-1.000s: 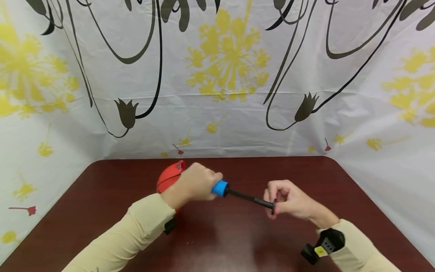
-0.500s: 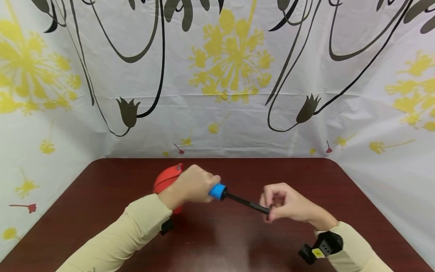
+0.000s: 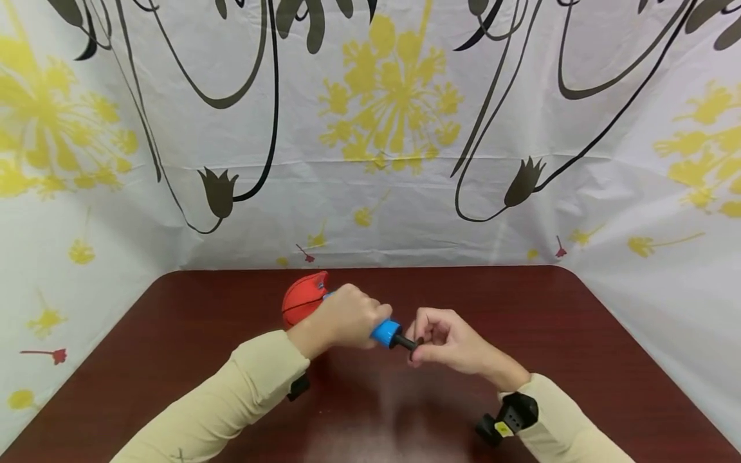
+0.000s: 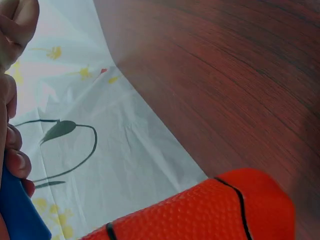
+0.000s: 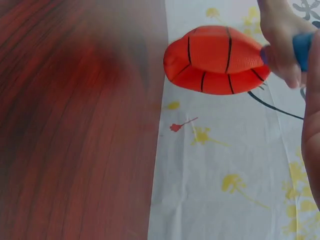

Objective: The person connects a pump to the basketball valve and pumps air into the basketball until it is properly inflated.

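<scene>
My left hand (image 3: 350,318) wraps around the blue barrel of a hand pump (image 3: 384,332), which slants down to the right in the head view. Only a short stretch of its black rod (image 3: 405,342) sticks out of the barrel. At the rod's outer end, my right hand (image 3: 446,341) pinches the pump's handle between thumb and fingers. A red, partly collapsed basketball (image 3: 303,299) with black seams hangs at the pump's other end, behind the left wrist. In the right wrist view the ball (image 5: 215,55) shows a deep fold along its side.
The dark red-brown wooden table (image 3: 202,334) lies under both hands. A white sheet (image 3: 370,225) printed with yellow flowers and dark stems rises behind its far edge and along both sides. Each wrist wears a black camera (image 3: 509,418).
The right hand has moved left toward the left hand, and most of the black rod has slid into the blue barrel. The left hand and ball have shifted slightly right.
</scene>
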`<state>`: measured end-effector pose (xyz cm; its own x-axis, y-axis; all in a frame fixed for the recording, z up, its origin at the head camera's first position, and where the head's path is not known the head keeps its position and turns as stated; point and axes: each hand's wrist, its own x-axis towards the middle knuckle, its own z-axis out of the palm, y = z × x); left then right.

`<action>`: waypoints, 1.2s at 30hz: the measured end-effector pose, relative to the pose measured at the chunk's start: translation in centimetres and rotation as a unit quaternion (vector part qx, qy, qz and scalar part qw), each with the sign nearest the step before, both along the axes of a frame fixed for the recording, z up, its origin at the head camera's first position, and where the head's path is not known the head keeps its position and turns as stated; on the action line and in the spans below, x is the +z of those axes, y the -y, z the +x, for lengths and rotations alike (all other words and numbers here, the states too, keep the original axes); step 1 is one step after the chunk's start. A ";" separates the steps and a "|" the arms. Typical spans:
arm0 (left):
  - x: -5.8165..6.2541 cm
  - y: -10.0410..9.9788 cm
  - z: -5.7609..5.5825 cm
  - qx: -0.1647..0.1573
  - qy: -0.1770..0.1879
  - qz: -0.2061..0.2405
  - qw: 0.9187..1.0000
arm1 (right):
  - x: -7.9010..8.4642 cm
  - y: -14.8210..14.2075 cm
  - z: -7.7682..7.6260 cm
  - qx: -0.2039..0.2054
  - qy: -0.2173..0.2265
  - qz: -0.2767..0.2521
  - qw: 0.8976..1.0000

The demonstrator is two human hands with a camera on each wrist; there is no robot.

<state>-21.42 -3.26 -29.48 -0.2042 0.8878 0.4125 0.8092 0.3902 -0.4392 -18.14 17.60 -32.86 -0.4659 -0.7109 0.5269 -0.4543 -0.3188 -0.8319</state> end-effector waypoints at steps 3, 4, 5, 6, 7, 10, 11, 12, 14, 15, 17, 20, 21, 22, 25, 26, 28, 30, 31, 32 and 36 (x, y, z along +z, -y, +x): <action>0.0 -0.1 0.0 -0.013 0.013 -0.008 1.000 | 0.2 -1.2 0.7 0.017 0.014 -0.006 1.000; 0.1 0.0 0.0 -0.012 0.017 -0.009 1.000 | 0.3 -1.8 0.8 0.031 0.018 -0.010 0.999; 0.2 0.1 -0.1 -0.006 0.021 -0.010 1.000 | 0.3 -2.5 1.0 0.050 0.020 -0.016 0.998; 0.3 0.4 -0.1 0.003 0.024 -0.010 1.000 | 0.4 -3.1 1.1 0.068 0.022 -0.022 0.997; 0.4 0.7 -0.2 0.015 0.027 -0.008 0.999 | 0.5 -3.8 1.2 0.084 0.023 -0.027 0.996; 0.6 1.4 -0.5 0.036 0.022 -0.003 0.999 | 0.6 -5.0 1.3 0.120 0.036 -0.036 0.991; 0.7 1.4 -0.5 0.035 0.021 0.000 0.999 | 0.6 -5.0 1.3 0.121 0.037 -0.037 0.991; 0.8 1.4 -0.4 0.033 0.020 -0.001 0.999 | 0.6 -4.7 1.2 0.114 0.032 -0.034 0.992; 0.8 1.2 -0.2 0.022 0.016 -0.003 1.000 | 0.6 -3.6 1.0 0.073 0.006 -0.015 0.997; 0.9 1.0 -0.1 0.016 0.014 -0.005 1.000 | 0.6 -2.8 0.8 0.046 -0.012 -0.003 0.999; 0.9 0.8 0.3 0.007 0.006 -0.010 1.000 | 0.7 -1.2 0.5 0.003 -0.043 0.022 0.999; 0.9 1.0 0.6 0.010 -0.001 -0.012 1.000 | 0.9 0.6 0.3 -0.039 -0.063 0.038 0.997; 0.9 1.1 0.7 0.011 -0.001 -0.010 1.000 | 0.9 0.8 0.3 -0.040 -0.057 0.035 0.997; 0.9 1.2 0.7 0.013 0.002 -0.009 1.000 | 1.0 0.9 0.3 -0.035 -0.047 0.029 0.998; 0.8 1.9 0.5 0.013 0.023 -0.008 1.000 | 1.4 0.1 0.6 -0.009 -0.023 0.013 1.000; 0.8 2.2 0.4 0.015 0.028 -0.007 0.999 | 1.4 -0.4 0.7 0.011 -0.012 0.006 1.000; 0.7 2.7 0.1 0.024 0.039 -0.005 0.999 | 1.5 -1.9 0.8 0.055 0.003 -0.007 0.998; 0.7 3.2 -0.1 0.032 0.043 -0.004 0.999 | 1.4 -3.1 0.9 0.094 0.014 -0.012 0.995; 0.7 3.4 -0.2 0.037 0.042 -0.001 0.998 | 1.3 -3.6 0.8 0.109 0.017 -0.015 0.994; 0.7 3.4 -0.2 0.041 0.043 0.004 0.998 | 1.2 -3.8 0.7 0.112 0.016 -0.018 0.993; 0.4 2.3 0.0 0.034 0.054 0.023 0.998 | 1.0 -2.8 -0.3 0.090 -0.002 -0.017 0.996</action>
